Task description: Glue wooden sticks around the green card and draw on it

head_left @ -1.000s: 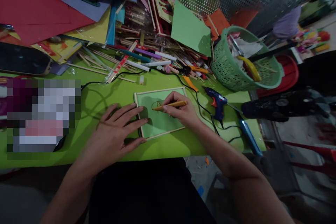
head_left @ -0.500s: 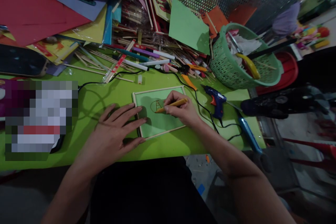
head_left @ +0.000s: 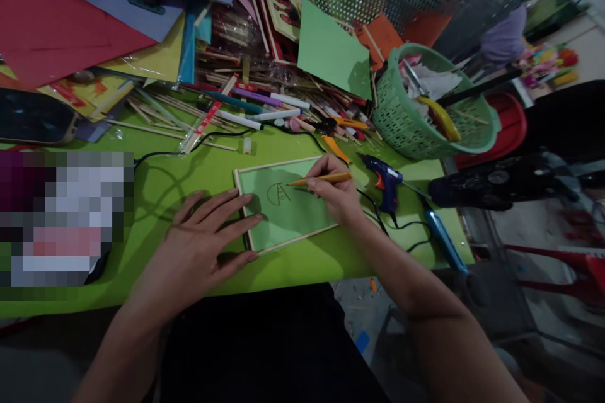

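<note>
A green card (head_left: 283, 227) edged with thin wooden sticks lies flat on the bright green tabletop (head_left: 189, 293). Brown line markings, a rounded stroke and an A-like shape, show on the card's left half. My left hand (head_left: 205, 239) rests palm down with fingers spread, its fingertips over the card's left edge. A yellow-brown pen (head_left: 338, 177) is pinched in my right hand (head_left: 333, 189); its tip points left, close by the markings. Whether the tip touches the card I cannot tell.
A blue glue gun (head_left: 385, 179) with a black cord lies right of the card. Beyond stands a green basket (head_left: 401, 113) of odds and ends. Markers (head_left: 241, 119), sticks and coloured paper (head_left: 331, 47) crowd the back. A phone (head_left: 35, 116) lies at the left.
The pen and my right hand have moved up and to the right, away from the markings. The A-like shape has more strokes. My left hand stays on the card's edge.
</note>
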`<state>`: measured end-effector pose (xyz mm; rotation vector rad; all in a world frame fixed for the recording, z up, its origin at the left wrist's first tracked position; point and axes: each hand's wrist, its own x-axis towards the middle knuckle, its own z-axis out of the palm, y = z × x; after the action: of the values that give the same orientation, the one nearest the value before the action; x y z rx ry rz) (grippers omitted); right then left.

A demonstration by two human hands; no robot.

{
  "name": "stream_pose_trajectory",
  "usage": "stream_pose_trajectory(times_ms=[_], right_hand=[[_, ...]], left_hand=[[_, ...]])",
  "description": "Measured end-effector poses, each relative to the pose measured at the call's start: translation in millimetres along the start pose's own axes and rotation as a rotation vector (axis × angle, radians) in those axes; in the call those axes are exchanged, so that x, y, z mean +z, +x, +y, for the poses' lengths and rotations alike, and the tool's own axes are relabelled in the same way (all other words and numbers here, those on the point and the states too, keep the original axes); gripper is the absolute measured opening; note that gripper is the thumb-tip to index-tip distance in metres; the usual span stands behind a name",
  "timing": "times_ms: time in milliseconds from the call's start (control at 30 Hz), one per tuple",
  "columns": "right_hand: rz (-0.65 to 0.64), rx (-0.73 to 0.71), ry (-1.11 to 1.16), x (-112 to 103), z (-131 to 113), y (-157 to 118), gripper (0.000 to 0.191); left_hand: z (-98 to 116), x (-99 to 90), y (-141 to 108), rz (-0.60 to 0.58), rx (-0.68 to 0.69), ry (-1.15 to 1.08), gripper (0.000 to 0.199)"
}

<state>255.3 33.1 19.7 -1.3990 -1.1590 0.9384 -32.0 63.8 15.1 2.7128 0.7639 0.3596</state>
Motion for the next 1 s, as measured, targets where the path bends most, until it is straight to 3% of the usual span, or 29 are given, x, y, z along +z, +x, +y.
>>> stream_pose_trajectory(times_ms=[300, 1000], right_hand=[[-0.007, -0.022, -0.137, 4.8, -2.0, 2.1, 0.014], [-0.019, -0.07, -0.201, 4.6, 3.1, 2.6, 0.012]], left_hand=[[-2.3, 2.8, -1.8, 0.005, 0.002, 0.002, 0.044], [-0.8, 1.2, -1.5, 0.004, 0.004, 0.007, 0.043]])
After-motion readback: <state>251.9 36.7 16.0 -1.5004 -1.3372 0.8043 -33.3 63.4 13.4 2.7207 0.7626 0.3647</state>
